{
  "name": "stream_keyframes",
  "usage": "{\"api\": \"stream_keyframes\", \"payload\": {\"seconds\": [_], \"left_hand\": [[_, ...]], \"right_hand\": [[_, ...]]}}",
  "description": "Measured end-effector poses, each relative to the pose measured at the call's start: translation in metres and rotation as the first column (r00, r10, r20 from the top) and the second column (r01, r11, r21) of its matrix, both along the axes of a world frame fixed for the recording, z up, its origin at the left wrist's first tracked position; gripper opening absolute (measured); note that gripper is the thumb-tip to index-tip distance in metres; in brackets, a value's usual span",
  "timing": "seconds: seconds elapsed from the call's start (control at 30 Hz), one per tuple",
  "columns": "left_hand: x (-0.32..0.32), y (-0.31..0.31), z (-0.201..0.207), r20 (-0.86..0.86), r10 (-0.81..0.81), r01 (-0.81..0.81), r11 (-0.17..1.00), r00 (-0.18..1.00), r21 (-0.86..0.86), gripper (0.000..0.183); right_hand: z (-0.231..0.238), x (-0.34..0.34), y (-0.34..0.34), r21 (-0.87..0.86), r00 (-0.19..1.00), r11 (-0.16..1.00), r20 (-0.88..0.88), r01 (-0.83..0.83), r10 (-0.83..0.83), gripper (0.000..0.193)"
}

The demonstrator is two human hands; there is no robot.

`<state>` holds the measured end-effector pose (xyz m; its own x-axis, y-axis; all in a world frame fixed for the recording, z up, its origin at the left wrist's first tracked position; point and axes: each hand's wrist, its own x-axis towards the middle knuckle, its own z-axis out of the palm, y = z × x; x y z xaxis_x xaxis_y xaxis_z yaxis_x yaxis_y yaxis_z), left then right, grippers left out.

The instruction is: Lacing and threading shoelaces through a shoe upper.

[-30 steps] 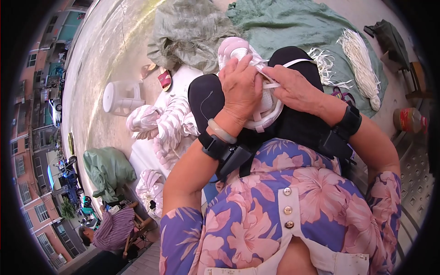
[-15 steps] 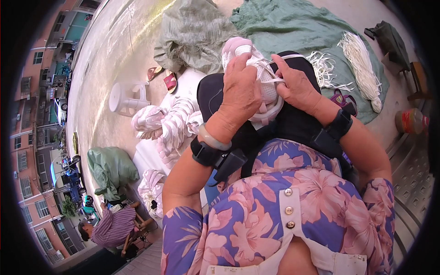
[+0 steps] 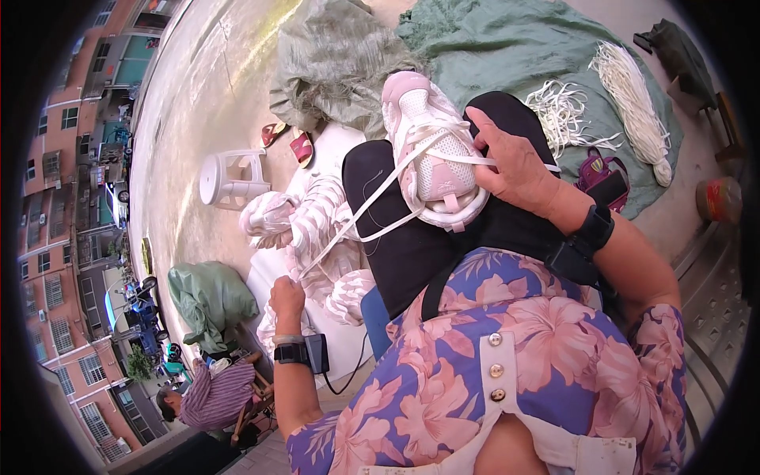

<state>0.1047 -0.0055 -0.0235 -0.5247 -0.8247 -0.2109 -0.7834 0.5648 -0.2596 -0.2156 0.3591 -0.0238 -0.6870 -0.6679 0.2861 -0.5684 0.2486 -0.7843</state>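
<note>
A pink and white sneaker [image 3: 434, 150] rests on my lap, its toe pointing away from me, with white laces threaded loosely through its upper. My left hand [image 3: 287, 298] is out at the lower left, fingers closed on the end of a white shoelace [image 3: 348, 224]. That lace stretches taut back to the shoe. Beside the sneaker's right edge is my right hand [image 3: 518, 168], its index finger raised and its other fingers partly hidden. Another lace stretch runs into the right hand and shows again beyond it.
Several pink and white shoes [image 3: 317, 214] are piled on my left, near a white stool [image 3: 231, 179] and red sandals [image 3: 302, 148]. A white lace bundle [image 3: 631, 111] and loose laces [image 3: 560, 115] lie on a green tarp [image 3: 507, 47]. Another person [image 3: 218, 396] sits lower left.
My left hand has moved from the shoe down to the lower left, drawing the lace out long. The right hand stays by the shoe, slightly lower.
</note>
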Motion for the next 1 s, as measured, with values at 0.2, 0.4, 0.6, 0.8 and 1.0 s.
{"api": "stream_keyframes", "payload": {"seconds": [0.2,0.4,0.6,0.8,1.0], "left_hand": [[-0.144,0.090,0.035,-0.813,-0.391,0.708,0.705,0.431,0.037,0.021],[-0.220,0.140,0.041,-0.835,-0.463,0.870,0.491,0.298,0.038,0.037],[-0.232,0.151,0.032,-0.820,-0.453,0.857,0.509,0.350,0.084,0.039],[-0.235,0.154,0.037,-0.753,-0.589,0.899,0.438,0.292,0.005,0.035],[-0.240,0.155,0.041,-0.697,-0.656,0.906,0.423,0.290,-0.020,0.032]], "right_hand": [[0.039,-0.014,-0.003,0.170,0.999,0.985,0.034,0.004,-0.010,0.057],[0.032,-0.025,-0.023,-0.011,0.953,0.996,-0.289,0.092,-0.091,0.042],[0.027,-0.030,-0.039,0.081,0.916,0.996,-0.401,0.042,-0.006,0.019],[0.024,-0.054,-0.048,0.065,0.999,0.997,0.010,0.042,-0.043,0.013],[0.012,-0.059,-0.049,0.205,0.929,0.977,-0.370,0.060,0.021,0.011]]}}
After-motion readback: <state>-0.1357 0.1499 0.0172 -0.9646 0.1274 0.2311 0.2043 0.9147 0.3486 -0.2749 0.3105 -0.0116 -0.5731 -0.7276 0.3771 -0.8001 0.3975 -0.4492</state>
